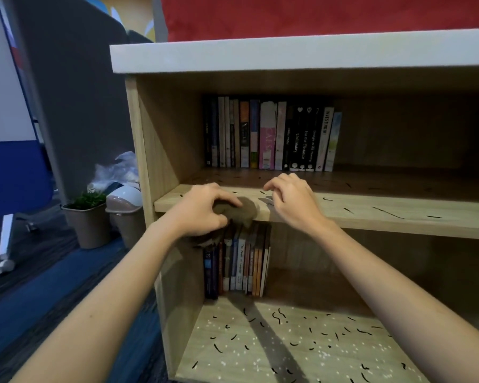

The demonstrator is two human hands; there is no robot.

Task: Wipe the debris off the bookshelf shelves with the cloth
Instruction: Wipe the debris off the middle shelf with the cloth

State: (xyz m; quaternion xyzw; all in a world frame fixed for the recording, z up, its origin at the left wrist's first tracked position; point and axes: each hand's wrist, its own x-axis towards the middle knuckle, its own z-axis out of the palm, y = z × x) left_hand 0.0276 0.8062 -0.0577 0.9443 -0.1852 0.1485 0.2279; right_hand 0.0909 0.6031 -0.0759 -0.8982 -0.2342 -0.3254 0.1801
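Left of the bookshelf (161,128) a plant pot (87,219) and a small bin (125,208) stand on the floor, clear of the work. The left hand (201,210) has its grip closed over a brown-grey cloth (245,210), which is bunched into a wad at the front edge of the middle shelf (371,217), near its left end. Part of the cloth droops below the lip in front of the lower books (238,261).

The cloth looks soft, light and limp, so it should take any shape and slide easily on the smooth board. Bunched this small it covers little. A flatter, palm-down hold over its middle would likely sweep more.

Just to its right the right hand (292,197) hovers over the same shelf, fingers loosely curled and holding nothing. Whether its fingertips touch the board is hard to tell. Further right, dark strands of debris (387,212) lie scattered along the shelf, and they look light enough for a gentle stroke to push. The bottom shelf (288,352) carries far more, both dark strands and pale specks.
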